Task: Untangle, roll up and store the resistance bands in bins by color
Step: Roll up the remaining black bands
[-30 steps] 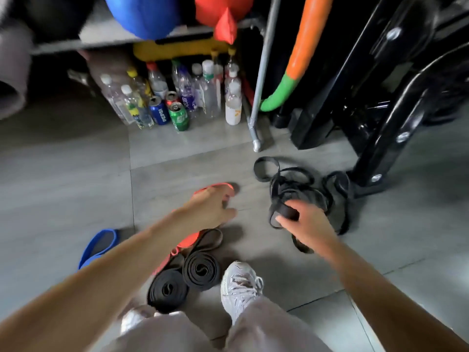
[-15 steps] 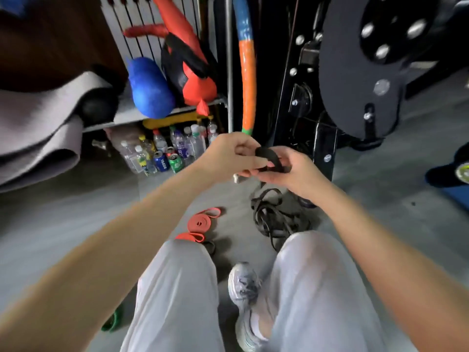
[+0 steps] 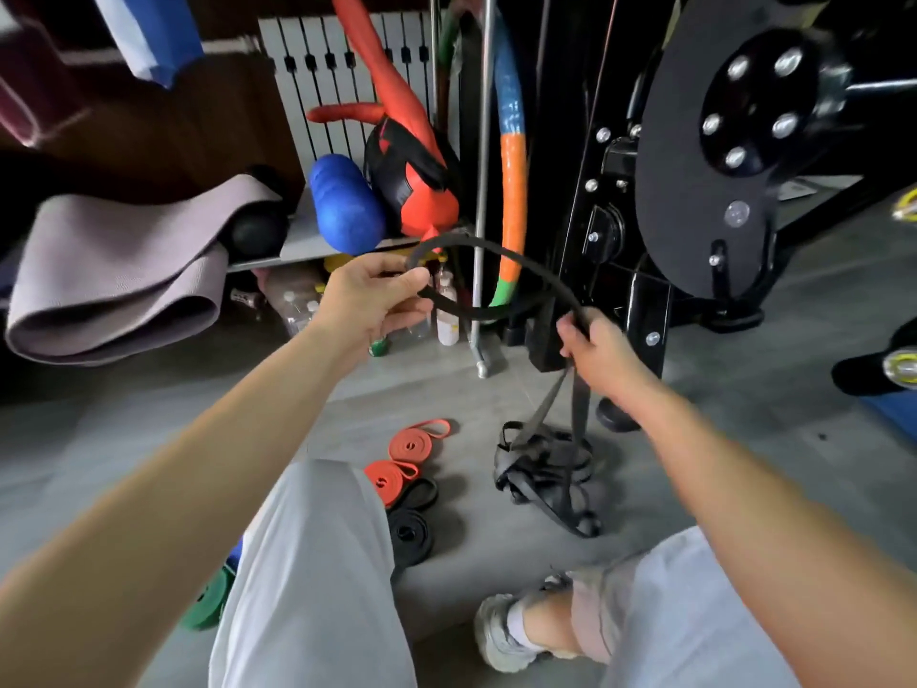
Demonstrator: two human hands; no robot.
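Black band point(image 3: 501, 263): arched at frame centre between your hands, long axis left-right, tails dropping from your right hand point(image 3: 598, 352) to the tangle point(image 3: 546, 471) below; left hand point(image 3: 377, 302) pinches its end, both clamped, apart

Two rolled orange rubber bands point(image 3: 403, 447), one rolled black rubber band point(image 3: 410, 534), one tangled heap of black bands point(image 3: 546, 469), one green band point(image 3: 211, 600), two bare hands point(image 3: 369, 300)

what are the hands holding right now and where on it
Both grip one flat black rubber resistance band: left hand at its looped end, right hand further along, above the tangle.
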